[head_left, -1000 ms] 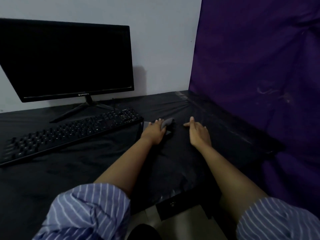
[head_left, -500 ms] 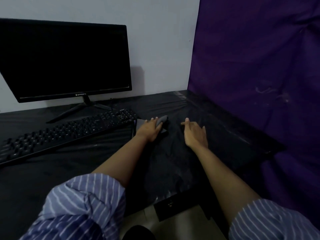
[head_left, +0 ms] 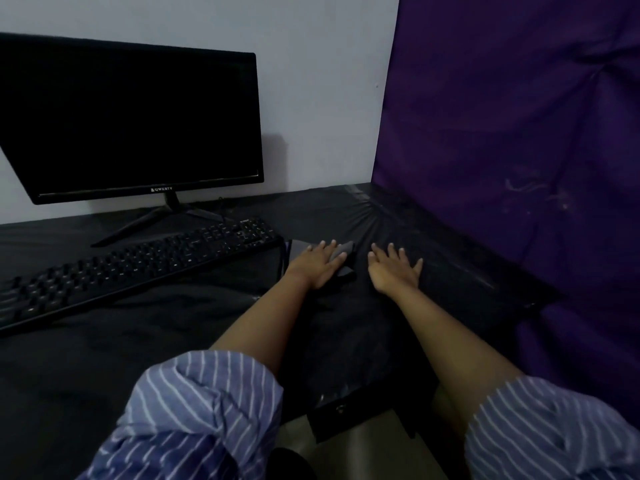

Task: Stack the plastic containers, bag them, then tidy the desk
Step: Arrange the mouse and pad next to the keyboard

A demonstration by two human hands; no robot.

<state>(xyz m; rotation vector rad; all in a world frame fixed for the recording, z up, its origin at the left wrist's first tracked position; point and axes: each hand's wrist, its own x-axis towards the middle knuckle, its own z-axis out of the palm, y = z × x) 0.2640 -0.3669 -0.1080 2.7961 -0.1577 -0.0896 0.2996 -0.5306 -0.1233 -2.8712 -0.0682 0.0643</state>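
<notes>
No plastic containers or bag show in the head view. My left hand (head_left: 317, 263) lies over a small grey mouse (head_left: 343, 252) just right of the keyboard, fingers fairly straight and the thumb along the mouse's side. A dark mouse pad (head_left: 297, 247) peeks out under that hand. My right hand (head_left: 394, 268) lies flat on the black desk cover (head_left: 173, 341), fingers spread, a short gap to the right of the mouse. It holds nothing.
A black keyboard (head_left: 138, 268) runs diagonally at the left, with a dark monitor (head_left: 131, 119) on its stand behind it. A purple cloth (head_left: 519, 133) hangs along the right side. The desk's front edge and a dark drawer front (head_left: 341, 410) are below my arms.
My left fingers have straightened over the mouse instead of curling round it. My right hand has flattened and spread its fingers on the desk. The view shifted slightly.
</notes>
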